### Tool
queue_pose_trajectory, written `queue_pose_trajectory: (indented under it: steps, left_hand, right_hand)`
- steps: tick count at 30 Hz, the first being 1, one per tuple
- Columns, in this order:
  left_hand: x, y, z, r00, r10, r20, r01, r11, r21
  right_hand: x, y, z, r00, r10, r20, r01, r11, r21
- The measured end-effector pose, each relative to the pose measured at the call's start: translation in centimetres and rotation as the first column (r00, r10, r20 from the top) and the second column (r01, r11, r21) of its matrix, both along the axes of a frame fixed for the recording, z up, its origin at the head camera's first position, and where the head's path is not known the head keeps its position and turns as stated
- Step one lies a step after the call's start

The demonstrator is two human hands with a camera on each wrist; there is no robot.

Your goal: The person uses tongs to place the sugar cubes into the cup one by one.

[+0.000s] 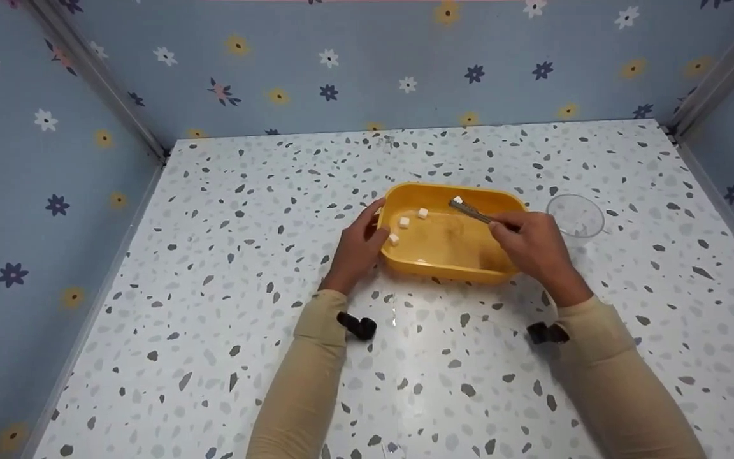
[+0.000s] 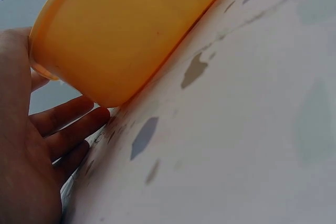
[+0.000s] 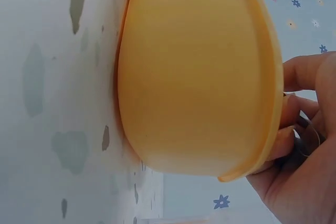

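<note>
In the head view the right hand (image 1: 532, 245) covered part of the right end of the tub (image 1: 450, 274) and the rear of the tongs (image 1: 472, 211); whether their tips touched the far cube (image 1: 457, 200) was too small to tell. The near wall hid part of another cube (image 1: 421, 261). What showed through the cup (image 1: 576, 241) was too faint to tell. Both sleeves (image 1: 303, 382) ran off the bottom edge. The left wrist view cut off the left hand (image 2: 31, 150); in the right wrist view the tub's wall hid the tips
</note>
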State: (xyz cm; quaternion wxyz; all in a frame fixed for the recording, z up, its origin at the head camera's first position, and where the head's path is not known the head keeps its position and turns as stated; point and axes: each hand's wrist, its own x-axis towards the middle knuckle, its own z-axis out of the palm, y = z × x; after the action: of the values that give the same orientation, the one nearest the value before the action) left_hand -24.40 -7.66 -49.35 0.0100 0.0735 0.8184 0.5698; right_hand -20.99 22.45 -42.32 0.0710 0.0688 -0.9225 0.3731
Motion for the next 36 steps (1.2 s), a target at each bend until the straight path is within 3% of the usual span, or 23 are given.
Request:
queue_pose_trajectory:
  steps: [9, 21, 36]
  left_hand:
    - [0.0, 0.0, -0.1, 1.000, 0.007, -0.001, -0.007, 1.000, -0.007]
    - [0.0, 0.1, -0.1, 1.000, 0.013, 0.006, -0.013, 1.000, -0.012]
    - [0.0, 0.0, -0.1, 1.000, 0.009, -0.007, -0.009, 1.000, -0.021]
  right_hand:
    - [1.0, 0.6, 0.2, 0.996, -0.032, 0.081, 0.036, 0.998, -0.058]
    - [1.8, 1.6, 0.1, 0.997, -0.025, 0.078, 0.034, 0.992, -0.122]
    - [2.6, 2.3, 0.6, 0.996, -0.035, 0.083, 0.043, 0.994, -0.096]
